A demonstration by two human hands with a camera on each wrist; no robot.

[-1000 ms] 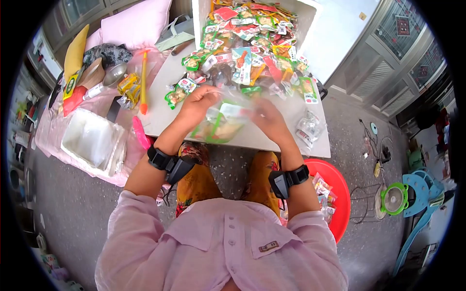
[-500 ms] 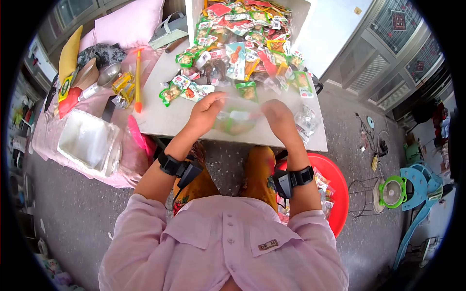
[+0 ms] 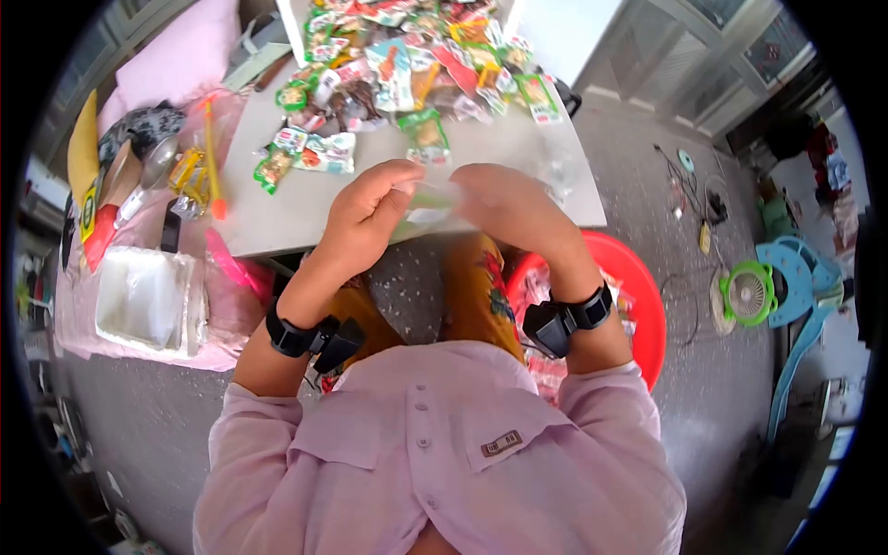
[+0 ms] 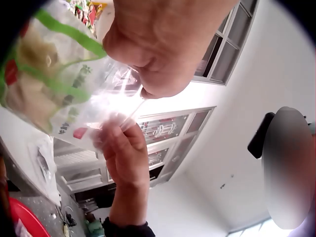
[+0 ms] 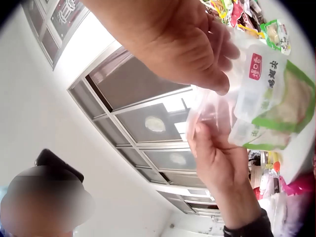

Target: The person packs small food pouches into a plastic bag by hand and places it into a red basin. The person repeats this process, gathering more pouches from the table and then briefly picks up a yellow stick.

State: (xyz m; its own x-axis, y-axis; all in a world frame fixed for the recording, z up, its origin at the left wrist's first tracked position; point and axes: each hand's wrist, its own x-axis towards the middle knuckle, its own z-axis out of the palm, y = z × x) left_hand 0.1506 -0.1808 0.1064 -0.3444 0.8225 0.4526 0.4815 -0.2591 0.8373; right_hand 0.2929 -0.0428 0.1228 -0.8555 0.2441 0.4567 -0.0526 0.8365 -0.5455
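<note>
Both hands hold a clear plastic bag (image 5: 217, 111) between them, above the table's near edge. Inside it lie green-trimmed food packets (image 5: 292, 101), which the left wrist view also shows as a green-striped packet (image 4: 37, 74). The left hand (image 3: 370, 217) pinches one side of the bag's edge between thumb and fingers. On the opposite side the right hand (image 3: 518, 208), blurred at the fingertips, grips the edge with curled fingers and thumb. A single green packet (image 3: 426, 137) lies on the table just beyond the hands.
A heap of colourful packets (image 3: 393, 74) covers the far part of the table (image 3: 518, 148). On the floor at the right stands a red basin (image 3: 652, 319) holding packets. A white foam box (image 3: 139, 296) rests on the pink-covered surface at left, near a yellow stick (image 3: 213, 162).
The head view has shifted, so the table and heap appear farther left and higher. Between the hands, the bag shows less than before. A lone green packet came into sight beyond them.
</note>
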